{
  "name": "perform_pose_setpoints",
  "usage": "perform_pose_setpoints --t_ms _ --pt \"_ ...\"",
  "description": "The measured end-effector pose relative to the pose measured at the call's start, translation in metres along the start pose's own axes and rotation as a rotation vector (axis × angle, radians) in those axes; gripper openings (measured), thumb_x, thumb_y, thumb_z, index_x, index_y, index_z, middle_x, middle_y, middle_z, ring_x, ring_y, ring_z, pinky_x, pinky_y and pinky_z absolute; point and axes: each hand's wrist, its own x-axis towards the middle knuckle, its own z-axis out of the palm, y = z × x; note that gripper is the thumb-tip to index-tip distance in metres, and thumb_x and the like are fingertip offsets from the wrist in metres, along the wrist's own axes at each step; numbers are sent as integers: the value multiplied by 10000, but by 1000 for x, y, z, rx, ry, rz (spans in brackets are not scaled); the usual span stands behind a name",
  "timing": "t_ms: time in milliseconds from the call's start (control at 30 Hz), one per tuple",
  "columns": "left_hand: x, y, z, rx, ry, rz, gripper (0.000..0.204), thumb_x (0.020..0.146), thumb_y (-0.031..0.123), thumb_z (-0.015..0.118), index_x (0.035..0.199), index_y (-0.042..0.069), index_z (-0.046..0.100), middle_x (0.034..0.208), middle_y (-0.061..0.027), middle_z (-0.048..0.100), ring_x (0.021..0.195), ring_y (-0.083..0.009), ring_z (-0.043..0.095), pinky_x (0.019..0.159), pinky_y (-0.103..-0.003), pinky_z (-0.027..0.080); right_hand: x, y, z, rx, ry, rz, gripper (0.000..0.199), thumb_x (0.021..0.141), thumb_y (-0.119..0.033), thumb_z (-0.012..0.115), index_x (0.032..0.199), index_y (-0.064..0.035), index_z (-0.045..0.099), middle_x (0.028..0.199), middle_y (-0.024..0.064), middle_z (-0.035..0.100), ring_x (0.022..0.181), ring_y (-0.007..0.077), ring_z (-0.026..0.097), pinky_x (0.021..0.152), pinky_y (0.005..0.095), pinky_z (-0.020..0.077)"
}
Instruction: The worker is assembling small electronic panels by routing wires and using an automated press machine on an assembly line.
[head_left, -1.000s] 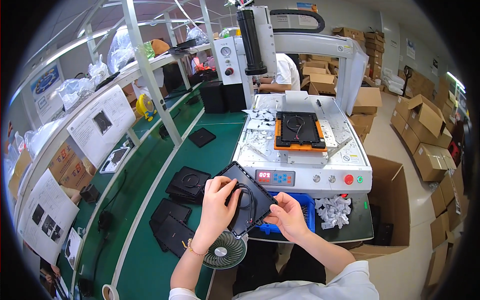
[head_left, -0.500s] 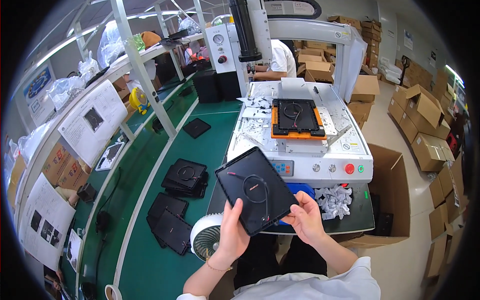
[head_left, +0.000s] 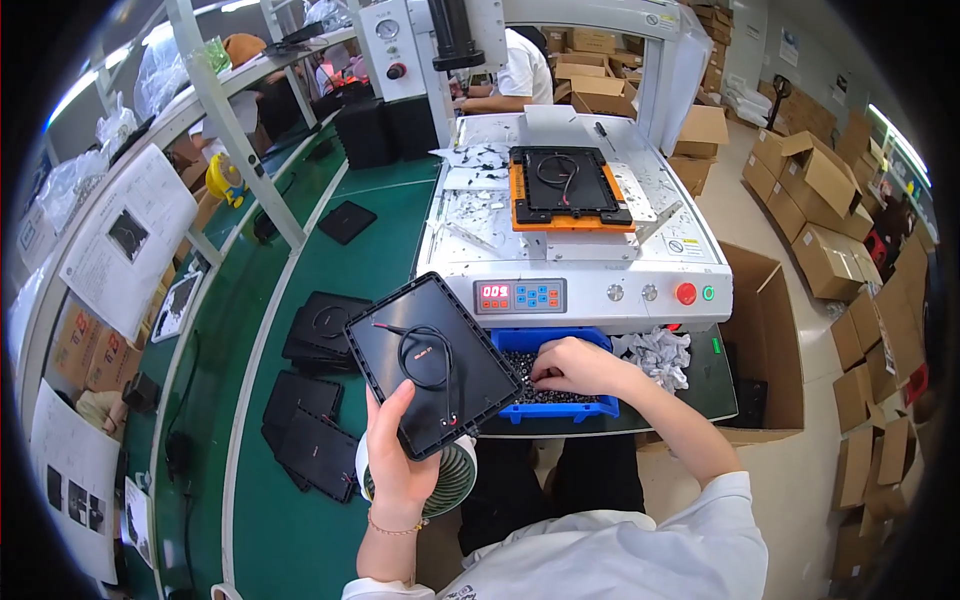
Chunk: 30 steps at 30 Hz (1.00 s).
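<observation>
My left hand [head_left: 398, 455] grips a black rectangular plastic cover [head_left: 470, 360] by its lower left edge, tilted, with a coiled black cable [head_left: 425, 358] lying on its inner face. Over a blue bin [head_left: 553, 408] my right hand [head_left: 575, 368] has its fingers bent down into many small black parts [head_left: 518, 372]. Whether a part is between those fingertips cannot be made out. A similar black cover with a cable [head_left: 562, 182] sits in the orange fixture [head_left: 572, 222] on the white machine [head_left: 600, 266].
Stacked black covers [head_left: 322, 335] and several more [head_left: 312, 437] lie on the green bench [head_left: 230, 370] at left. A small fan [head_left: 455, 478] stands beside my left wrist. Crumpled white material [head_left: 655, 358] and a cardboard box [head_left: 765, 340] are at right. Another person [head_left: 522, 70] sits behind the machine.
My right hand has let go of the cover and moved into the blue bin. The left hand has carried the cover leftward, and the view has shifted.
</observation>
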Motion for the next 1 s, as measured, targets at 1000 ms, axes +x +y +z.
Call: perform_pose_setpoints --t_ms 1000 --pt "-6 -14 -5 78 -161 18 658 906 -56 553 1471 88 248 1313 -121 505 1151 -196 561 935 -361 523 -47 -95 -20 478 464 -360 196 722 58 783 887 -27 720 893 76 710 818 204 696 715 270 557"
